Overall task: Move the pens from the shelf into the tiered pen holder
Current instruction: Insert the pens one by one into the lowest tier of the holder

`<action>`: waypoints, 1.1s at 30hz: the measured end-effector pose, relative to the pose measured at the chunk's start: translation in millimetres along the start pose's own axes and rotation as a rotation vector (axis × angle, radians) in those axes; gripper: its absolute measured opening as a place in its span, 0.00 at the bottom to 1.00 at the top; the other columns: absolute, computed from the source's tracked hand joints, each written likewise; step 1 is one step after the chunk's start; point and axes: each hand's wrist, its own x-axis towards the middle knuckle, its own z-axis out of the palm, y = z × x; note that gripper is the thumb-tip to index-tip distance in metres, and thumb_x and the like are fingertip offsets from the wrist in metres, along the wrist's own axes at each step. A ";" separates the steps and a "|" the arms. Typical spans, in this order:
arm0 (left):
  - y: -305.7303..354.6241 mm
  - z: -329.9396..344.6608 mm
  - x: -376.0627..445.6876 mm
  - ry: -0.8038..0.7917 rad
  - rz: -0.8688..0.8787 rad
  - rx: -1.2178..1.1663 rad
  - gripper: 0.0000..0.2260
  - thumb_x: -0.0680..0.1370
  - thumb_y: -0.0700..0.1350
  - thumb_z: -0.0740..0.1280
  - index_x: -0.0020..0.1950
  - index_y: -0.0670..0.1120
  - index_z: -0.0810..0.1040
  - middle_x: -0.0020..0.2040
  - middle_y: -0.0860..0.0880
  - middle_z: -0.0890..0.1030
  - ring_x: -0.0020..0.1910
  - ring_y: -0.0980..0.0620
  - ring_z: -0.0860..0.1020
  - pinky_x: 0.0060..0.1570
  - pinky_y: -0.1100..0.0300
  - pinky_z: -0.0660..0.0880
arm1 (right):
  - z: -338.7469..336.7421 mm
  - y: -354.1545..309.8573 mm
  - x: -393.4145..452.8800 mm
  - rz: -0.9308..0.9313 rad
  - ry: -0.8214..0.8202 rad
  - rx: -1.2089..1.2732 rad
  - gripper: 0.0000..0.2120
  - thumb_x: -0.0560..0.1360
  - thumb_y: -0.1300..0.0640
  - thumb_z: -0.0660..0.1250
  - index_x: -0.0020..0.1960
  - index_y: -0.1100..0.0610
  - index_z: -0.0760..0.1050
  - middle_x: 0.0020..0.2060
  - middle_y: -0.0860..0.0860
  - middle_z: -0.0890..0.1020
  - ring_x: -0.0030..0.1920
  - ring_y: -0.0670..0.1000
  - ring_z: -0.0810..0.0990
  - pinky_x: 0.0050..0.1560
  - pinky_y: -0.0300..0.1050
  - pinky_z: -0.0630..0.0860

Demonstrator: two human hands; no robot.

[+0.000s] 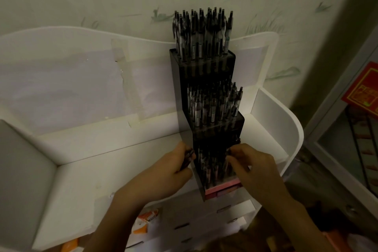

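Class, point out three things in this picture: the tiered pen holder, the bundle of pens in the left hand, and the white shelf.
tiered pen holder (206, 63): head view, dark front wall of top tier.
bundle of pens (187, 158): head view, dark barrels showing past the fingers.
white shelf (272, 106): head view, right side panel.

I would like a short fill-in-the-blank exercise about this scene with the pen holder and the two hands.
1. The tiered pen holder has ____ tiers of pens.
2. The holder stands on a ____ shelf.
3. The left hand grips a bundle of ____ beside the holder.
4. The fingers of the right hand pinch a pen at the ____ tier.

Missing words: three; white; pens; lowest
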 end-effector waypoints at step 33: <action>30.0 13.9 4.5 -0.154 0.054 0.038 0.04 0.83 0.47 0.57 0.57 0.51 0.63 0.48 0.49 0.80 0.45 0.50 0.80 0.47 0.49 0.79 | -5.0 -38.2 -8.4 0.178 -0.053 0.461 0.07 0.73 0.62 0.71 0.48 0.52 0.82 0.42 0.45 0.84 0.44 0.46 0.84 0.44 0.39 0.81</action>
